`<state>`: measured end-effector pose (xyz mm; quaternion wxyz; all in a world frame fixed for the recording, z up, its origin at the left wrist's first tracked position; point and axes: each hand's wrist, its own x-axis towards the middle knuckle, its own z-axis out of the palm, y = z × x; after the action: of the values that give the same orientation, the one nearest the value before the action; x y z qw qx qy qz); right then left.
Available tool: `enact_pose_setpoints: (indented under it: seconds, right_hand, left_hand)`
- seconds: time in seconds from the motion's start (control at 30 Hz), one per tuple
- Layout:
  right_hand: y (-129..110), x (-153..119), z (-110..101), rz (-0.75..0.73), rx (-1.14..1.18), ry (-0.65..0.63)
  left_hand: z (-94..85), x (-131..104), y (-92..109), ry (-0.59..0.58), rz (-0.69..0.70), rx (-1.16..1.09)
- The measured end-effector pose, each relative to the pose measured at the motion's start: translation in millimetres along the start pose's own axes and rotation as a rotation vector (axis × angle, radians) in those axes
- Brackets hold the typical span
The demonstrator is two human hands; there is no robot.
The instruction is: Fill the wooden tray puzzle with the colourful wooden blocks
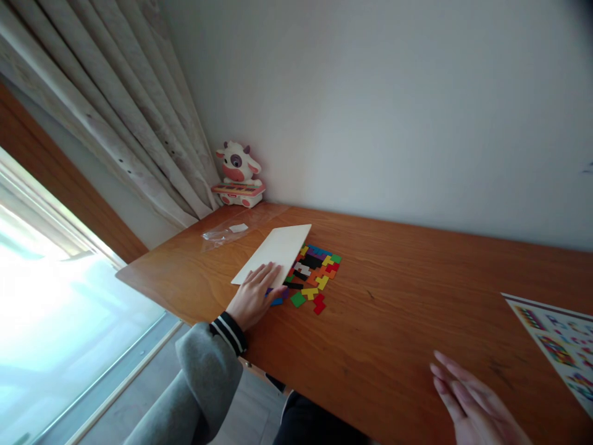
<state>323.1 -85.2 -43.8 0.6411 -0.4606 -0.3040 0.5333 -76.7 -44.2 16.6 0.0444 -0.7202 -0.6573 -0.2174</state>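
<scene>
White board (278,246) sits under the left hand (254,298), right hand (479,408) well right of it, both grips open, so a sideways shove could scatter the puzzle pieces (312,262) beside it.

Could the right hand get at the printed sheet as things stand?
Probably yes: the right hand looks empty and is close to the sheet, with only bare table visible between them.

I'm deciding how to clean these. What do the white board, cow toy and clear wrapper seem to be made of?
The white board looks matte and flat: card or thin painted wood, unclear which. The cow toy seems hard plastic, with smooth, molded curves. The clear wrapper is likely thin, glossy plastic film, see-through and creased.
</scene>
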Motion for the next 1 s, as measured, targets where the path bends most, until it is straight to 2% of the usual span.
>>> enact_pose_setpoints:
  seconds: [0.17, 0.37, 0.53, 0.7, 0.77, 0.83, 1.0]
  right_hand:
    - [-1, -2, 0, -0.005, -0.013, -0.005]
    - [-2, -4, 1, -0.013, -0.049, 0.001]
    - [-2, -5, 3, -0.021, -0.095, 0.012]
    - [-4, -7, 7, -0.028, -0.161, 0.030]
    - [-5, -8, 8, -0.018, -0.171, 0.036]
    - [-5, -7, 9, -0.008, -0.176, 0.048]
    - [-5, -6, 9, -0.017, -0.204, 0.040]
  left_hand:
    - [-18.0, 6, 0, 0.184, -0.002, -0.030]
    - [-41.1, 12, -23, 0.327, 0.061, 0.154]
    - [-59.3, 13, -43, 0.319, 0.080, 0.249]
    - [-72.1, 15, -59, 0.332, -0.093, 0.305]
    - [-74.5, 16, -59, 0.385, -0.204, 0.228]
    - [-74.7, 16, -55, 0.436, -0.328, 0.060]
    - [-64.5, 20, -35, 0.546, -0.628, -0.707]
